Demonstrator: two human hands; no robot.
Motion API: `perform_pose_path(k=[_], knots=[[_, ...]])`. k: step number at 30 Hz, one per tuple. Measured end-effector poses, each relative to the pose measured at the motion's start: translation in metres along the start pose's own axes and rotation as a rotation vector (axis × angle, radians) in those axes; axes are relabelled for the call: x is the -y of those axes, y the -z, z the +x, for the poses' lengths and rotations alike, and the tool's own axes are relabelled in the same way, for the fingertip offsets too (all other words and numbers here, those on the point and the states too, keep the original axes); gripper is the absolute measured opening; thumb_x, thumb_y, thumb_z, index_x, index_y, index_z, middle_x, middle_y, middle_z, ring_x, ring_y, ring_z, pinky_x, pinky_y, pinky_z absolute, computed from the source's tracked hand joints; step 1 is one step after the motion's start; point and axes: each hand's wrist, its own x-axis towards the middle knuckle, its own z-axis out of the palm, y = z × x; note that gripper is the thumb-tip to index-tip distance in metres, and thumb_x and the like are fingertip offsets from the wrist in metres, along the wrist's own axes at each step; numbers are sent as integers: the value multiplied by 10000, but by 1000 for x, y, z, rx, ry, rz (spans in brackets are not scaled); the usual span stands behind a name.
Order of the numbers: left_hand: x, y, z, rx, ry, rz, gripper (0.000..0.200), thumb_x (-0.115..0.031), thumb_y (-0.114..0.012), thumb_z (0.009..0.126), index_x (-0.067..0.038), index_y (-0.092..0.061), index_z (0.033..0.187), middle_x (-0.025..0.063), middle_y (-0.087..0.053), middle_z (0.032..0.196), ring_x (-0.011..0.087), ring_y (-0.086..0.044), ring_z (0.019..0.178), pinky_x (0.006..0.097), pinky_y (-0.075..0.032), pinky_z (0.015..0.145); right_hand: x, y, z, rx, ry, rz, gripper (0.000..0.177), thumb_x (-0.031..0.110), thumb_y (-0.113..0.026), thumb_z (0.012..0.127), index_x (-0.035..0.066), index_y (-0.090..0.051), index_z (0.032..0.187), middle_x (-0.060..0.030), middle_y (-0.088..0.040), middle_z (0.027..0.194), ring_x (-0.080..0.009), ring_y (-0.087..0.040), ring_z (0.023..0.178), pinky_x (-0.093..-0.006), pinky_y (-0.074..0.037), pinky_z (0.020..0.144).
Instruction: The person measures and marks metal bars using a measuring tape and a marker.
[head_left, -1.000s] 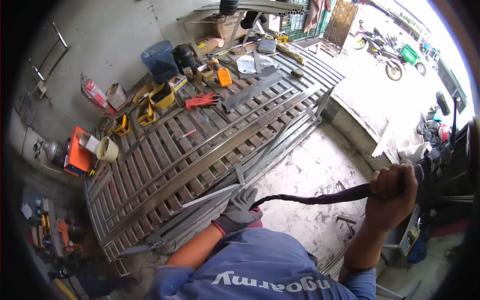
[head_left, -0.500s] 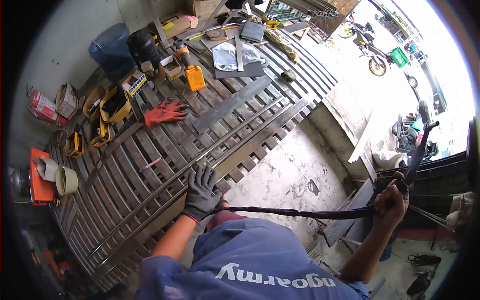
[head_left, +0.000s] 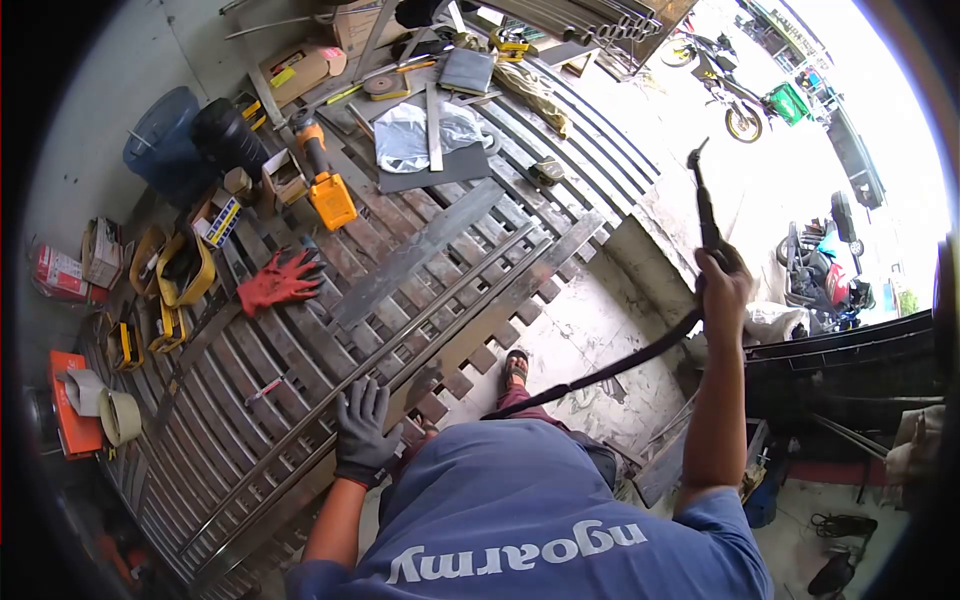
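My right hand (head_left: pixel 725 285), bare, is wrapped around the handle of a MIG welding gun (head_left: pixel 706 205). It is raised off the right end of the bench, with the curved nozzle pointing up and away. From its lower end the black cable (head_left: pixel 640 357) sags across to my waist. My left hand (head_left: pixel 365 430) wears a grey glove and lies flat, fingers extended, at the near edge of the slatted metal bench (head_left: pixel 235 385). Its fingertips reach the long metal bars (head_left: pixel 430 325) lying along that edge.
On the bench are a red glove (head_left: pixel 280 282), a flat grey strip (head_left: pixel 420 255), an orange power tool (head_left: pixel 325 180), a tape measure (head_left: pixel 547 171) and yellow containers (head_left: pixel 187 270). Metal tubes (head_left: pixel 610 25) project at the back. A motorcycle (head_left: pixel 725 85) stands outside.
My right hand has lifted the welding gun forward and inward from the far right, arm now extended. The view has shifted slightly; my left hand stays flat at the bench edge.
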Motion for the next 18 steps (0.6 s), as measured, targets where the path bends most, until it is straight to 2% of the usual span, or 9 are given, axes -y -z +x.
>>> perform_pose_path(k=[2, 6, 9, 10, 12, 14, 17, 18], knots=[[-3, -2, 1, 34, 35, 23, 905, -605, -651, 965, -90, -466, 1686, 176, -367, 1784, 401, -243, 1676, 660, -84, 1357, -54, -23, 72, 71, 72, -110, 324, 140, -779, 964, -20, -751, 1243, 35, -597, 700, -58, -514, 524, -259, -384, 475], [-28, 12, 2, 132, 242, 69, 898, -627, -622, 976, -106, -464, 1690, 162, -335, 1804, 399, -222, 1684, 660, -58, 1362, -152, -93, 197, 249, -22, -52, 310, 166, -792, 944, -43, -789, 1174, 17, -627, 695, -78, -525, 527, -290, -408, 486], [-86, 48, 16, 167, 570, 97, 907, -569, -637, 960, -50, -454, 1680, 204, -303, 1808, 401, -219, 1686, 635, -47, 1373, -200, -139, 250, 384, -35, -88, 283, 184, -826, 914, -48, -815, 1077, 13, -625, 651, -74, -541, 529, -288, -428, 496], [-106, 57, 22, 162, 665, 108, 907, -551, -642, 955, -36, -450, 1678, 213, -295, 1809, 402, -220, 1686, 629, -45, 1375, -209, -152, 257, 383, -66, -67, 237, 214, -840, 922, -16, -799, 956, 23, -597, 655, -85, -513, 546, -309, -394, 512], [-141, 49, 18, 136, 753, 106, 918, -488, -652, 940, -7, -411, 1685, 231, -301, 1800, 408, -231, 1681, 622, -61, 1373, -251, -175, 287, 453, -43, -184, 406, 251, -855, 872, -77, -811, 1107, -76, -701, 731, -159, -654, 654, -363, -514, 625], [-184, 48, 14, 154, 816, 118, 917, -468, -656, 938, -11, -396, 1690, 229, -316, 1793, 411, -237, 1678, 630, -74, 1368, -269, -189, 298, 462, -26, -231, 504, 287, -856, 867, -104, -786, 1178, -175, -784, 857, -237, -734, 789, -393, -569, 769], [-238, 40, 7, 227, 810, 41, 913, -484, -683, 941, -3, -412, 1669, 238, -342, 1778, 440, -243, 1669, 641, -97, 1357, -277, -196, 309, 456, 80, -250, 561, 305, -848, 884, -97, -769, 1266, -235, -800, 940, -281, -771, 868, -394, -584, 829], [-252, 36, 4, 245, 800, 31, 909, -491, -687, 943, -1, -421, 1661, 239, -344, 1777, 448, -243, 1668, 643, -101, 1355, -294, -202, 320, 491, 52, -287, 556, 316, -842, 900, -104, -768, 1256, -223, -802, 926, -273, -773, 866, -401, -584, 831]])
